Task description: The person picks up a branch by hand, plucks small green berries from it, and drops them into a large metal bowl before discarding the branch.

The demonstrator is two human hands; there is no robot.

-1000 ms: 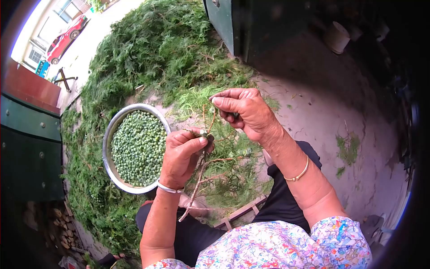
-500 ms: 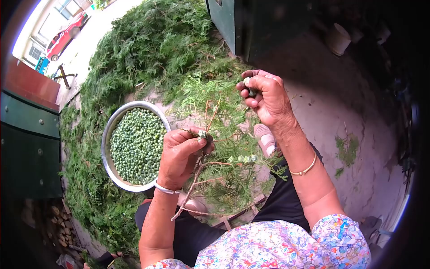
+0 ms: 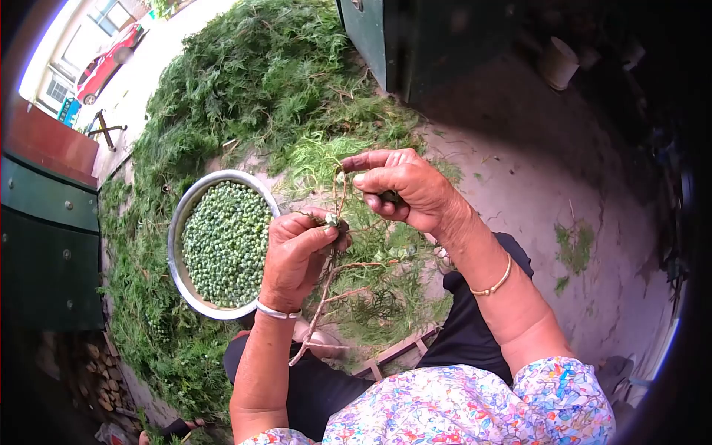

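Observation:
My left hand [image 3: 295,256] is closed around a thin brown conifer branch [image 3: 320,311], its forked stem hanging down past my wrist. A pale green cone [image 3: 331,219] shows at my left thumb tip. My right hand [image 3: 415,191] is just above and to the right, with the index finger and thumb at the upper twigs of the branch. Dark green cones [image 3: 390,196] are tucked under its curled fingers. Left of my hands, a round metal basin [image 3: 176,256] holds many small green cones [image 3: 228,245].
Cut green conifer foliage [image 3: 245,81] is heaped beyond and left of the basin. A dark green metal door [image 3: 367,37] stands at the top, another green panel [image 3: 52,252] at the left. Firewood [image 3: 107,374] and part of another person's hand [image 3: 194,423] show at lower left.
My right hand has moved left and down, from away on the right to the twigs above my left hand. My left hand keeps its hold on the branch almost unmoved.

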